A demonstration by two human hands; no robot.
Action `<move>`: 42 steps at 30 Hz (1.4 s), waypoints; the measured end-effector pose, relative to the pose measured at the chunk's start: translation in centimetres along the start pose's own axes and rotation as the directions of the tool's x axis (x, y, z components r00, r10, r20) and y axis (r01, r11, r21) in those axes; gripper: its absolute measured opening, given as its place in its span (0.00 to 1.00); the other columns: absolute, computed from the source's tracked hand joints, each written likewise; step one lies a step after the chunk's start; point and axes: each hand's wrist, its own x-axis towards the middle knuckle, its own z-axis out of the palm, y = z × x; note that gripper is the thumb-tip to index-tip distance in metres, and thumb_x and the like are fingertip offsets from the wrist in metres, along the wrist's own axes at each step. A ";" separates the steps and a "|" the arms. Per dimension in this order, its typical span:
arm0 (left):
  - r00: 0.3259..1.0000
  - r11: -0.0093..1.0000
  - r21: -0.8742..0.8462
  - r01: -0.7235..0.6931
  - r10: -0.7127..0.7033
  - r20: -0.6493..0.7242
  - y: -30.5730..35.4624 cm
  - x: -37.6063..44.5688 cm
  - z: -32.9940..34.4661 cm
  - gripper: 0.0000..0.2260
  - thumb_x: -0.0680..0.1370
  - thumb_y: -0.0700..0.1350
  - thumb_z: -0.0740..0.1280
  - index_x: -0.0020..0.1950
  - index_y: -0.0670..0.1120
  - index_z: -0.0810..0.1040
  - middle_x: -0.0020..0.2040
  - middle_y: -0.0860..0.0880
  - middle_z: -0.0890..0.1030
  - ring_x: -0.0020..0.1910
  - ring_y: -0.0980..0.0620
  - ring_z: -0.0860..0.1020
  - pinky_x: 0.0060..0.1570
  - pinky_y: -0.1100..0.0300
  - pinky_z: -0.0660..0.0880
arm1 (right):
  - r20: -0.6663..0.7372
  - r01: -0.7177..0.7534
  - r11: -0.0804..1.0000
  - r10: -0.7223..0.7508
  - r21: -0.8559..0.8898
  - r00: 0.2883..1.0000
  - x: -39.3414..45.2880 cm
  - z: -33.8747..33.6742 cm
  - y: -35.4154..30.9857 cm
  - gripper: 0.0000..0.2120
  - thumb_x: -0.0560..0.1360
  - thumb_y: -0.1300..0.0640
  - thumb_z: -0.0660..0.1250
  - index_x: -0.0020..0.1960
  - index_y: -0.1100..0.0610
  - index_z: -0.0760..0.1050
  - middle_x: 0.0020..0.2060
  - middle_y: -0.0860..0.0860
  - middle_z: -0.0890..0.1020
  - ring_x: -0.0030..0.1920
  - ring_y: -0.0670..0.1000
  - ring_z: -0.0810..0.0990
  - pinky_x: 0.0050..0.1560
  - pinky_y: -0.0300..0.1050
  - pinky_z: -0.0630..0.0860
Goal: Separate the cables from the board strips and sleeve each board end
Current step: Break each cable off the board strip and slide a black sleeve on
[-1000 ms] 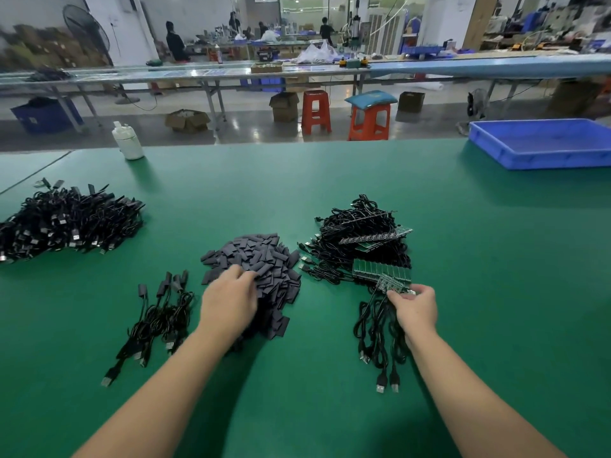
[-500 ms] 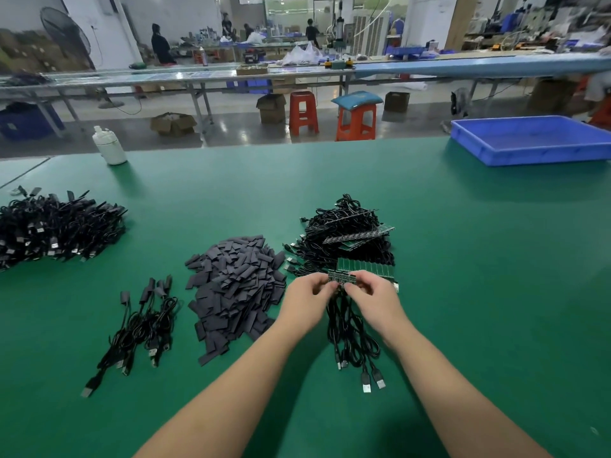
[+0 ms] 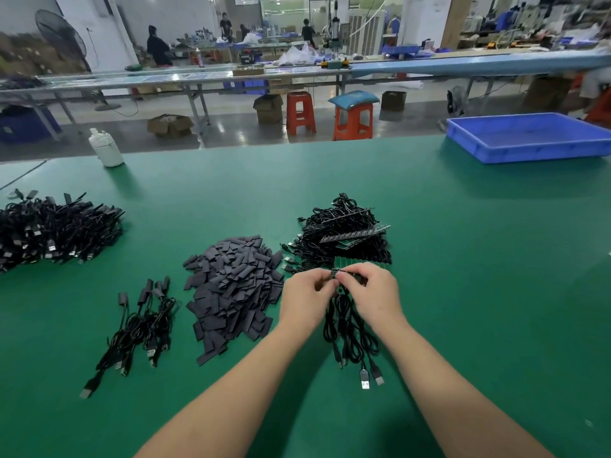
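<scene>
My bench is a wide green table [image 3: 463, 292], and at its far right corner sits a shallow blue tray [image 3: 529, 150], while a white plastic bottle [image 3: 105, 148] stands at the far left edge. Past the bench I see two orange stools [image 3: 299, 112], one topped with a blue cushion [image 3: 353, 98], and open cardboard boxes [image 3: 170, 125] on the grey floor. Behind them runs a long worktable [image 3: 198, 77], with a standing fan [image 3: 61, 38] at the left wall.

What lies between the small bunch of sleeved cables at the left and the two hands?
In the head view, the pile of dark sleeves lies between the sleeved cables and the left hand.
</scene>
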 end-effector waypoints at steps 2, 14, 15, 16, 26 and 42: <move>0.999 0.999 0.051 -0.013 0.015 -0.044 0.2 0.0 0.2 0.05 0.77 0.48 0.69 0.44 0.50 0.84 0.34 0.52 0.83 0.37 0.51 0.80 0.43 0.51 0.78 | -0.046 0.004 1.000 -0.004 -0.002 0.999 -0.1 0.2 -0.1 0.02 0.75 0.54 0.73 0.46 0.52 0.85 0.40 0.43 0.82 0.42 0.42 0.78 0.42 0.30 0.69; 0.987 0.996 0.092 0.010 0.005 -0.162 -1.4 -0.2 -0.7 0.04 0.78 0.49 0.69 0.44 0.52 0.83 0.34 0.57 0.82 0.35 0.61 0.79 0.39 0.66 0.74 | -0.046 0.100 0.989 -0.106 -0.112 0.993 0.6 -0.4 1.5 0.04 0.77 0.52 0.70 0.48 0.51 0.83 0.43 0.45 0.80 0.47 0.44 0.76 0.48 0.39 0.69; 0.987 0.998 0.061 0.019 -0.009 -0.158 -1.8 -0.1 -1.3 0.03 0.78 0.48 0.70 0.45 0.52 0.83 0.35 0.57 0.83 0.36 0.62 0.80 0.38 0.68 0.72 | -0.032 0.096 0.982 -0.103 -0.160 0.994 1.1 -0.9 2.0 0.04 0.77 0.52 0.70 0.48 0.50 0.83 0.44 0.46 0.79 0.49 0.47 0.74 0.49 0.42 0.69; 0.989 0.999 0.047 0.021 -0.013 -0.150 -2.2 0.0 -2.0 0.03 0.77 0.48 0.70 0.46 0.51 0.83 0.36 0.57 0.83 0.37 0.62 0.80 0.38 0.70 0.71 | -0.030 0.084 0.974 -0.092 -0.209 0.995 1.6 -1.4 2.4 0.04 0.77 0.51 0.70 0.49 0.49 0.83 0.45 0.47 0.77 0.50 0.48 0.73 0.49 0.45 0.70; 0.993 0.992 0.094 -0.080 0.088 -0.078 -3.2 -0.3 -4.4 0.06 0.76 0.48 0.72 0.39 0.54 0.79 0.34 0.58 0.77 0.34 0.62 0.73 0.35 0.71 0.66 | 0.123 0.033 0.967 -0.002 -0.251 0.992 5.6 -2.5 2.8 0.16 0.78 0.60 0.68 0.65 0.52 0.77 0.61 0.50 0.75 0.44 0.40 0.78 0.54 0.39 0.72; 0.973 0.952 -0.219 0.215 -0.191 0.126 -3.6 -1.1 -4.4 0.01 0.75 0.38 0.72 0.43 0.42 0.84 0.30 0.53 0.80 0.26 0.60 0.72 0.27 0.69 0.68 | 0.524 -0.270 0.945 0.138 0.183 0.840 -1.4 3.7 0.4 0.06 0.80 0.59 0.67 0.55 0.59 0.80 0.37 0.54 0.84 0.29 0.50 0.75 0.31 0.43 0.73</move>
